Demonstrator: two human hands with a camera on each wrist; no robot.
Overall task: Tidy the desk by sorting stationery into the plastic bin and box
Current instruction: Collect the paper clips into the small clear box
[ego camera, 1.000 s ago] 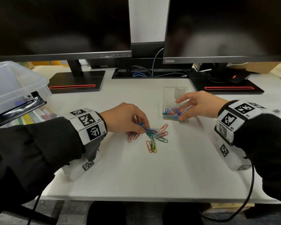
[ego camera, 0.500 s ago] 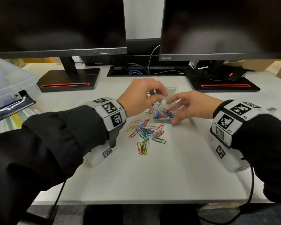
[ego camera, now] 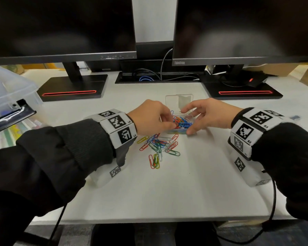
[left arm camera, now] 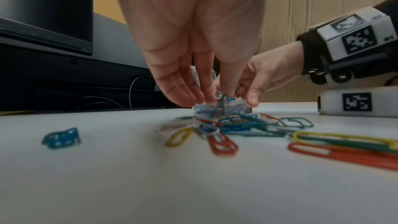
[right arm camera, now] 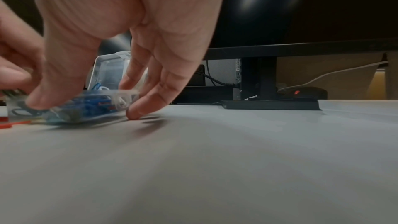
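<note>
A small clear box (ego camera: pixel 178 131) (left arm camera: pixel 215 108) (right arm camera: pixel 103 105) stands mid-desk, its lid (ego camera: pixel 178 102) tipped open behind and coloured paper clips heaped inside. My left hand (ego camera: pixel 172 122) (left arm camera: pixel 224 94) reaches down into it from the left, thumb and fingers pinching a few clips at the top of the heap. My right hand (ego camera: pixel 188 120) (right arm camera: pixel 86 106) holds the box from the right, thumb against its near side and fingers along the far right side. Several loose paper clips (ego camera: pixel 160 145) (left arm camera: pixel 237 125) lie scattered on the desk just in front of the box.
A large clear plastic bin (ego camera: pixel 5 89) sits at the left edge with a black clipboard (ego camera: pixel 11 118) leaning at it. Two monitor stands (ego camera: pixel 73 87) (ego camera: pixel 242 89) and a cable tray line the back. A dark mouse (ego camera: pixel 252 80) rests at the back right.
My left hand lifted a bunch of clips from the loose pile, carried them right and back, and has lowered them into the box. The right hand stayed on the box.
</note>
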